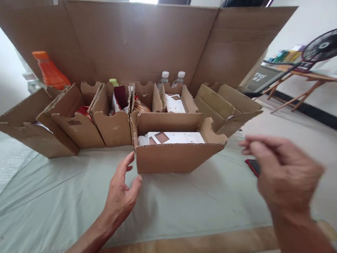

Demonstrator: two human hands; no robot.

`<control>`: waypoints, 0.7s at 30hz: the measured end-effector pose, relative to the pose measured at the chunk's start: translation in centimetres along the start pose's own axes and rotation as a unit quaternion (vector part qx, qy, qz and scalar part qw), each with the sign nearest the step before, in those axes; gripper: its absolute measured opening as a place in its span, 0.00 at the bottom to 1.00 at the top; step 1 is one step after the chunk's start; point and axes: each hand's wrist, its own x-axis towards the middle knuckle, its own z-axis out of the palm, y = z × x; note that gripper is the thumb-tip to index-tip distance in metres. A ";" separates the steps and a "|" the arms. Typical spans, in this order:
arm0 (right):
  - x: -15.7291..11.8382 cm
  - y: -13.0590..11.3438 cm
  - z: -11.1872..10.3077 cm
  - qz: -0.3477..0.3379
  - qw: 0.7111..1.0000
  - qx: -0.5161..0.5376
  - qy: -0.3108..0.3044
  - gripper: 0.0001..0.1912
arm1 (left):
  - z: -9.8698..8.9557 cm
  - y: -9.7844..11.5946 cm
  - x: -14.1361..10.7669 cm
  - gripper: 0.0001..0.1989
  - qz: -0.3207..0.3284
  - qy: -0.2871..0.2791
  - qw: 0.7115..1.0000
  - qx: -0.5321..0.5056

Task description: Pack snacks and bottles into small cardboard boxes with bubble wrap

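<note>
A brown cardboard box (174, 157) with an open top stands at the front of the row on the pale green cloth. Inside it lie a white printed carton (184, 137) and, at the left, something clear and crinkled. My left hand (122, 190) is beside the box's left end, thumb and fingers apart, holding nothing. To the right of the box, my right hand (282, 167) is raised in the air, slightly blurred. Its thumb and fingertips are drawn close together, and nothing shows between them. A dark phone-like object with a red edge (252, 167) is partly hidden behind it.
Behind stands a row of cardboard bins (112, 128) with packets and a white carton. Tall cardboard panels (148, 37) back them. An orange-red bottle (50, 72) and clear bottles (178, 79) stand behind the bins. Bubble wrap (2, 170) lies left; a fan (324, 46) is right.
</note>
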 end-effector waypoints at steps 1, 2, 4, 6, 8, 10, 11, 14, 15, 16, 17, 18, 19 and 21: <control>-1.3 1.9 -0.3 0.055 0.998 0.018 -0.028 0.13 | 0.1 -0.2 0.0 0.29 -0.003 0.000 1.000 0.004; -2.4 3.6 0.1 0.079 0.995 0.027 -0.061 0.17 | 0.4 -0.4 0.2 0.30 -0.002 0.000 1.000 0.002; -4.1 6.3 2.0 0.114 0.980 0.062 -0.149 0.26 | 1.3 -0.5 1.0 0.33 0.005 -0.002 1.000 -0.023; -4.8 7.4 4.1 0.140 0.965 0.096 -0.200 0.30 | 2.4 -0.5 2.0 0.35 0.009 -0.002 0.998 -0.059; -5.3 7.2 4.9 0.159 0.960 0.104 -0.207 0.29 | 3.2 -0.4 2.5 0.35 0.005 -0.002 0.997 -0.082; -6.4 6.1 4.0 0.159 0.964 0.080 -0.196 0.26 | 3.4 -0.6 1.4 0.31 0.002 -0.005 0.997 -0.075; -7.4 5.4 3.1 0.151 0.968 0.065 -0.190 0.24 | 3.1 -0.8 0.2 0.29 0.000 -0.006 0.998 -0.059; -11.3 2.7 0.5 0.118 0.974 0.032 -0.193 0.21 | 0.7 -2.2 -5.5 0.24 -0.034 0.026 0.999 0.000; -12.5 1.6 0.3 0.108 0.973 0.037 -0.202 0.21 | -0.7 -2.6 -7.5 0.24 -0.063 0.053 0.997 0.009; -13.4 0.5 0.5 0.101 0.970 0.049 -0.215 0.22 | -2.2 -2.8 -9.2 0.24 -0.094 0.079 0.992 0.016; -13.9 -0.6 1.1 0.097 0.965 0.067 -0.232 0.23 | -3.7 -2.7 -10.4 0.26 -0.117 0.097 0.988 0.018; -13.9 -1.6 2.1 0.093 0.960 0.089 -0.250 0.24 | -5.2 -2.3 -11.0 0.28 -0.133 0.113 0.984 0.019; -13.5 -2.4 3.3 0.088 0.954 0.113 -0.263 0.25 | -6.4 -1.6 -11.0 0.29 -0.140 0.128 0.982 0.021; -11.7 -3.3 5.4 0.081 0.947 0.154 -0.271 0.24 | -7.4 0.5 -9.2 0.29 -0.123 0.155 0.980 0.025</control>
